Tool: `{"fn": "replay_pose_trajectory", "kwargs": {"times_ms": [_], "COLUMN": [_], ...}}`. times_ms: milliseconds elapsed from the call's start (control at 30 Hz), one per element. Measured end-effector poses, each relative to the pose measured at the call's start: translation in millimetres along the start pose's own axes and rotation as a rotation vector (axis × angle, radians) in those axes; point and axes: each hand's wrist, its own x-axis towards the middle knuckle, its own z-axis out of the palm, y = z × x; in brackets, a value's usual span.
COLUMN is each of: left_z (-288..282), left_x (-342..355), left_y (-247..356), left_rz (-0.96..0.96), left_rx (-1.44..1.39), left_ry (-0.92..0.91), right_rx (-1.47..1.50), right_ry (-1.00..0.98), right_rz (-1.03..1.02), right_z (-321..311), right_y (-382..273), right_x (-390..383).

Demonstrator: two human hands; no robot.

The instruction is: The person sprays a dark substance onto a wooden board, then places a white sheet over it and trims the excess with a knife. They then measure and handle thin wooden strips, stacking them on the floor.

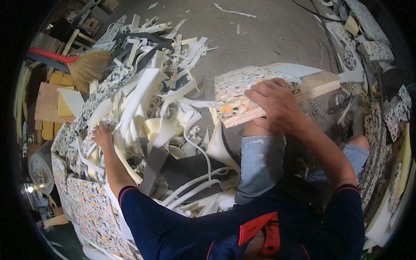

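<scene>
My right hand [275, 104] grips a thick plywood board [303, 89] by its near edge, fingers over the top and thumb underneath. A speckled foam sheet [238, 89], orange, white and black, covers the board's left part. The board is held above my knee. Far to the left, my left hand [103, 136] reaches into a heap of foam offcuts [138, 104], its fingers apart against the scraps. A small speckled foam piece [109, 118] shows beside its fingertips. Some of the fingers are partly hidden among the strips.
A broom [89, 65] with a red handle lies past the heap on the left. Large speckled foam slabs [93, 203] stand at the lower left, near a grey roll [41, 171]. Dark grey foam blocks [182, 171] lie before me. More offcuts [377, 52] line the right side.
</scene>
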Motion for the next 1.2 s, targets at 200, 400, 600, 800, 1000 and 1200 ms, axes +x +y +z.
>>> {"fn": "replay_pose_trajectory", "kwargs": {"times_ms": [200,400,600,800,1000,1200], "left_z": [-81.3,-331.4,-455.5,-439.8,-422.8,-412.8], "left_x": [47.1,76.2,-59.6,-134.0,-124.9,-112.3], "left_y": [5.1,-15.4,234.8,357.5,382.2,381.4], "left_rz": [-0.175,0.382,1.001,1.308,1.209,1.260], "left_rx": [-0.070,-0.665,-1.212,-1.058,-1.353,-1.396], "left_ry": [0.641,1.023,0.525,0.217,-0.533,-0.766], "right_rx": [0.010,0.122,0.068,0.155,0.013,0.324], "right_ry": [0.061,0.083,0.121,0.213,0.548,0.244], "right_rz": [-0.046,-0.053,-0.061,0.010,0.171,0.245], "right_z": [0.8,6.2,1.4,-5.0,-55.6,-57.0], "right_y": [3.0,0.8,8.9,-10.4,23.8,77.7], "right_x": [-9.3,-4.8,-23.2,-44.9,-56.8,-44.7]}}
